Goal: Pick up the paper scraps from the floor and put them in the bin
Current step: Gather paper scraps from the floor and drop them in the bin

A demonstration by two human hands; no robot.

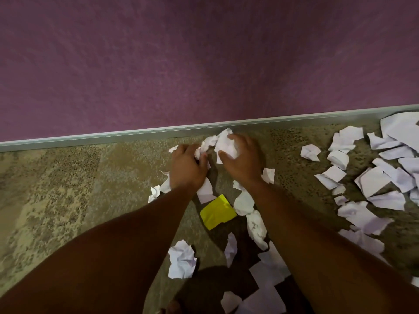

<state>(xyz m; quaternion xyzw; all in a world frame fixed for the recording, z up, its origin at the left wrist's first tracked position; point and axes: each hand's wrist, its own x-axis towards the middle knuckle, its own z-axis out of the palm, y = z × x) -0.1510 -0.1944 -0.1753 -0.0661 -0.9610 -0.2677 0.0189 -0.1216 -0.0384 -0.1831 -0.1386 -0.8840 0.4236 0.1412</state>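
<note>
Both my hands reach down to the carpet near the skirting board. My left hand (184,165) curls around crumpled white paper scraps (204,146). My right hand (241,158) grips a bigger crumpled white wad (224,141). The two bunches touch between my hands. Several more white scraps lie under and around my forearms, among them a crumpled ball (181,259) and a twisted piece (256,225). A yellow paper piece (217,211) lies flat between my arms. No bin is in view.
A purple wall (181,60) rises behind a grey skirting board (113,134). The floor is mottled beige carpet (68,189). A dense spread of white paper pieces (374,177) covers the carpet at the right.
</note>
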